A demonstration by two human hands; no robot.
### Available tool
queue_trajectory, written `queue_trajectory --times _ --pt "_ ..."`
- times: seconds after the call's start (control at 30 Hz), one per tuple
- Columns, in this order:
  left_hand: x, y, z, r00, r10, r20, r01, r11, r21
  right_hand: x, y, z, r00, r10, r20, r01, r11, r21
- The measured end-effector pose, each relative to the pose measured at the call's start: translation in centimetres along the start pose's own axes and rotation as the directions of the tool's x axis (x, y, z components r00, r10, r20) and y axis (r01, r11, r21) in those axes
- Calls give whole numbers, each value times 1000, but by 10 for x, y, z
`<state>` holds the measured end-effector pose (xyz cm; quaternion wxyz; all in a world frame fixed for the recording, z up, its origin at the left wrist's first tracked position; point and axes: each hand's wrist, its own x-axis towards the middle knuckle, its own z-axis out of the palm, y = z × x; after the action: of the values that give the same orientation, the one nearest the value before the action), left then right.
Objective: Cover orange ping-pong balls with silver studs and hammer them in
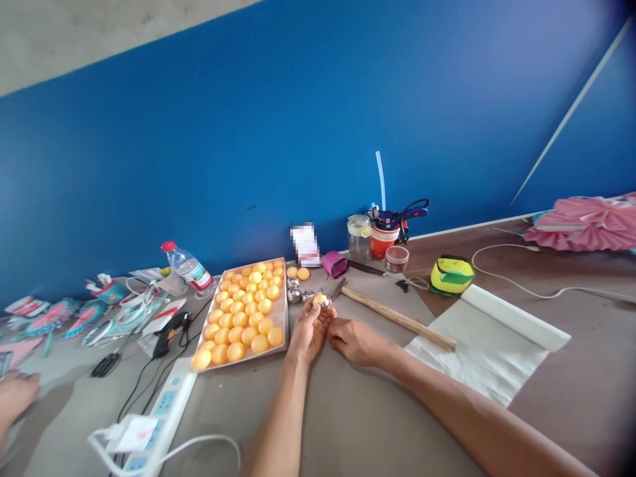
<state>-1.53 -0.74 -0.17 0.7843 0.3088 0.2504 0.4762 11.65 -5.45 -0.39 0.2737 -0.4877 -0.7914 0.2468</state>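
Observation:
My left hand [307,336] is closed around an orange ping-pong ball [320,300] that is partly covered in crinkled silver foil. Right beside it, my right hand [355,341] is curled with its fingers pressed together at the ball's lower side; what they pinch is hidden. Just beyond my hands lie several foil-wrapped balls [293,294]. To their left, a shallow white box [287,321] holds many bare orange balls [238,318]. Two more loose orange balls [303,273] rest behind the foil-wrapped ones. A wooden-handled hammer [397,319] lies to the right.
At left are a power strip [166,404], cables, a tilted water bottle [193,270] and another person's hand [18,394]. Along the wall stand a glass jar [359,240] and a red cup [383,244]. A white sheet roll [517,318] and a yellow-green pouch [451,273] lie right.

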Motion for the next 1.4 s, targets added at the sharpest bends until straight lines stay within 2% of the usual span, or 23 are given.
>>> queue_trajectory --times 0.1,0.17,0.23,0.33,0.4,0.47,0.53,0.7,0.8,1.07,1.27,1.4 --pt "1 -1 -2 1000 -12 -29 12 1000 -14 0 6 -8 985 141 -98 -104 944 314" --pt "2 -1 -3 999 -14 -38 14 1000 -10 1 9 -16 958 267 -105 -177 839 515" --pt "2 -2 -2 999 -19 -26 19 1000 -2 2 10 -24 930 349 -118 -190 728 659" --pt "1 -3 1 1000 -31 1 31 999 14 4 9 -32 917 379 -128 -138 601 788" --pt "0 -4 2 999 -30 13 30 999 21 4 9 -34 926 368 -80 -131 516 847" --pt "0 -4 3 999 -33 29 32 999 28 4 10 -34 928 369 -45 -144 470 871" --pt "-1 -4 4 998 -46 52 44 998 38 5 12 -32 919 391 -53 -154 478 865" --pt "-5 -3 8 994 -70 89 63 995 76 7 15 -28 903 413 -121 -164 590 791" --pt "-6 -4 9 992 -75 100 67 994 83 7 16 -27 900 412 -144 -162 622 766" --pt "-7 -6 8 993 -66 102 50 988 149 5 16 -29 908 411 -84 -201 602 773" --pt "-10 -9 9 996 -56 75 38 975 220 4 18 -23 891 450 -68 -241 593 768" --pt "-8 -4 7 996 -52 69 43 990 132 6 21 -27 904 421 -71 -208 581 787"
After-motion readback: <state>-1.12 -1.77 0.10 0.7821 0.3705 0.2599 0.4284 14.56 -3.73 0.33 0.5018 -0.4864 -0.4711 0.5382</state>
